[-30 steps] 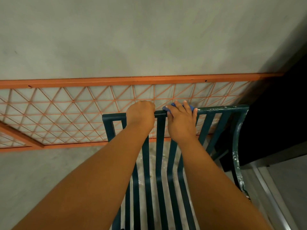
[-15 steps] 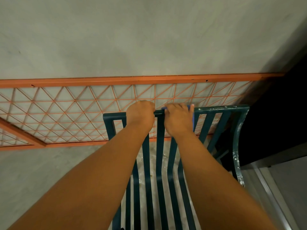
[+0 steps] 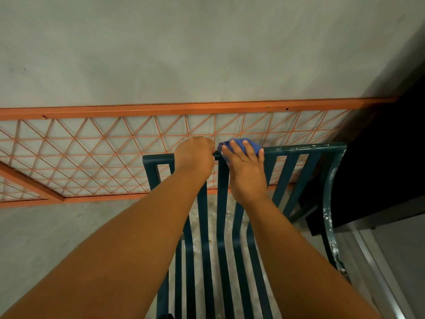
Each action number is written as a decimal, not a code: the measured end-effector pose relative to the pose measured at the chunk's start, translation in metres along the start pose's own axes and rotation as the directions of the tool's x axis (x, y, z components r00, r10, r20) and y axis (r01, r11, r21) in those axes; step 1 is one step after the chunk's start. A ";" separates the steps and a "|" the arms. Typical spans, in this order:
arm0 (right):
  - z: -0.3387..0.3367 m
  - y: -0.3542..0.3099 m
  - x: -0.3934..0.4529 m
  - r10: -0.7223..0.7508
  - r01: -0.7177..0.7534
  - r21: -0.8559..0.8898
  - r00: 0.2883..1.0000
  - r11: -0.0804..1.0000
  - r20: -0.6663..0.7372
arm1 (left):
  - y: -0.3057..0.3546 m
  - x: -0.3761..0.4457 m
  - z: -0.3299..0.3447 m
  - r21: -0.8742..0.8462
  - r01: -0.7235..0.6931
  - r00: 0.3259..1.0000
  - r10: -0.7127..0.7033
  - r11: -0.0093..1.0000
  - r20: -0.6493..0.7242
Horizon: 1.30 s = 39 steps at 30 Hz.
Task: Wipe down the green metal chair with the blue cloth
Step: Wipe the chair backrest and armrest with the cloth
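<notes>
The green metal chair (image 3: 299, 149) stands below me, its slatted back and seat running down the frame, its right armrest flecked with white. My left hand (image 3: 194, 156) is closed around the top rail of the backrest. Just to its right, my right hand (image 3: 246, 166) presses the blue cloth (image 3: 251, 145) over the same rail, fingers spread on the cloth. Only the cloth's upper edge shows past my fingers.
An orange metal lattice panel (image 3: 92, 155) leans against the grey wall (image 3: 184, 54) behind the chair. A dark object (image 3: 379, 169) sits close to the chair's right side. A metal floor track (image 3: 377, 268) runs along the lower right.
My right hand has opened its fingers and shifted slightly right along the top rail, showing more of the blue cloth. The left hand keeps its grip in the same place.
</notes>
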State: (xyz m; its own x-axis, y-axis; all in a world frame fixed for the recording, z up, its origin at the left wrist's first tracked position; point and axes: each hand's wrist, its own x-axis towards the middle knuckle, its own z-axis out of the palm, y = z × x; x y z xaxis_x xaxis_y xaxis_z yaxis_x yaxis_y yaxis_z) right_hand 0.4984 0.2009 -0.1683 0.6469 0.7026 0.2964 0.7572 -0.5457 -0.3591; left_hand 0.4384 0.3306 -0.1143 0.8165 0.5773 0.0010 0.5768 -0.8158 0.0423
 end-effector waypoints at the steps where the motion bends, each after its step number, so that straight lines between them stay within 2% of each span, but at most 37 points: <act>1: -0.002 0.008 -0.005 -0.066 0.066 0.004 0.998 0.998 -0.002 | 0.000 0.000 0.000 -0.002 -0.002 1.000 0.002 1.000 0.001; 3: -0.008 0.025 -0.007 -0.111 0.110 -0.022 0.994 0.994 -0.012 | 0.000 0.000 0.000 -0.009 -0.011 1.000 0.012 1.000 0.009; 7: -0.011 0.015 0.010 0.208 -0.211 -0.045 0.976 0.976 -0.057 | 0.000 0.001 0.000 0.008 -0.024 0.999 0.024 1.000 0.026; 8: -0.008 0.005 0.011 0.234 -0.237 -0.039 0.970 0.971 -0.069 | 0.000 0.002 0.000 0.016 -0.023 0.999 0.023 1.000 0.031; 9: -0.005 -0.005 0.010 0.218 -0.221 -0.036 0.974 0.975 -0.068 | 0.000 0.002 0.000 0.021 -0.020 0.999 0.019 1.000 0.034; 11: 0.004 -0.013 0.001 0.084 -0.086 -0.022 0.993 0.996 -0.080 | 0.000 0.001 -0.001 0.028 -0.012 1.000 0.011 1.000 0.024; 13: 0.010 -0.001 -0.012 -0.065 0.061 -0.030 0.988 0.998 -0.138 | 0.000 0.001 0.000 0.028 -0.020 1.000 0.020 0.999 0.005; 14: 0.011 0.009 -0.015 -0.093 0.087 -0.040 0.980 0.995 -0.177 | 0.000 0.001 0.001 0.024 -0.025 1.000 0.025 0.999 0.003; 15: 0.011 0.018 -0.017 -0.065 0.060 -0.031 0.973 0.998 -0.222 | 0.000 0.000 0.001 0.015 -0.028 1.000 0.028 0.999 0.008; 18: 0.009 0.015 -0.012 0.206 -0.174 0.119 0.905 0.978 -0.372 | -0.001 0.001 0.001 -0.012 -0.030 0.999 0.031 0.999 0.019; 19: 0.011 0.006 -0.009 0.258 -0.208 0.165 0.883 0.964 -0.392 | -0.001 0.001 0.002 -0.014 -0.029 0.999 0.029 0.999 0.024; 21: 0.019 -0.010 -0.009 0.222 -0.162 0.184 0.901 0.969 -0.373 | -0.001 0.001 0.002 -0.014 -0.021 0.999 0.021 1.000 0.024; 24: 0.023 -0.005 -0.020 -0.007 0.038 0.089 0.948 0.995 -0.318 | -0.002 0.001 0.002 -0.018 -0.021 1.000 0.021 1.000 -0.007; 25: 0.019 0.003 -0.021 -0.017 0.046 0.086 0.947 0.995 -0.320 | -0.003 0.000 0.001 -0.027 -0.025 1.000 0.025 0.999 -0.007; 26: 0.014 0.010 -0.021 0.052 -0.015 0.118 0.945 0.993 -0.322 | -0.003 0.000 0.001 -0.038 -0.026 1.000 0.026 0.999 -0.006; 27: 0.009 0.014 -0.018 0.185 -0.124 0.195 0.925 0.973 -0.332 | -0.003 -0.001 0.002 -0.043 -0.026 1.000 0.026 0.999 -0.008; 29: 0.004 0.012 -0.009 0.447 -0.304 0.392 0.822 0.868 -0.352 | -0.002 -0.002 0.002 -0.040 -0.026 1.000 0.025 0.999 -0.012; 30: 0.004 0.007 -0.005 0.489 -0.329 0.434 0.805 0.839 -0.336 | -0.002 -0.002 0.003 -0.039 -0.026 1.000 0.025 0.999 -0.011; 31: 0.006 0.001 -0.004 0.463 -0.316 0.413 0.824 0.854 -0.327 | -0.001 -0.002 0.003 -0.039 -0.026 1.000 0.025 0.999 -0.009; 34: 0.010 0.006 -0.012 0.235 -0.160 0.266 0.931 0.950 -0.278 | -0.001 -0.002 0.001 -0.036 -0.029 1.000 0.028 0.999 -0.006; 35: 0.005 0.012 -0.012 0.224 -0.160 0.252 0.942 0.954 -0.251 | 0.000 -0.002 0.001 -0.033 -0.027 1.000 0.027 0.999 -0.007; 36: -0.001 0.019 -0.009 0.244 -0.184 0.235 0.934 0.954 -0.260 | 0.000 -0.003 0.000 -0.030 -0.024 1.000 0.024 0.999 -0.009; 39: -0.010 0.026 0.013 0.327 -0.277 0.176 0.844 0.945 -0.426 | 0.001 -0.004 0.000 -0.047 -0.014 1.000 0.014 0.999 -0.017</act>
State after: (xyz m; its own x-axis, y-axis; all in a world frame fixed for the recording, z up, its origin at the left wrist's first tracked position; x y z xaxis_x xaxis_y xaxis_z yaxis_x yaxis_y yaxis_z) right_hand 0.5277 0.1916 -0.1647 0.8319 0.2201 0.5094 0.5199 -0.6300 -0.5769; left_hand 0.4356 0.3272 -0.1142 0.8237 0.5667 0.0184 0.5632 -0.8215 0.0893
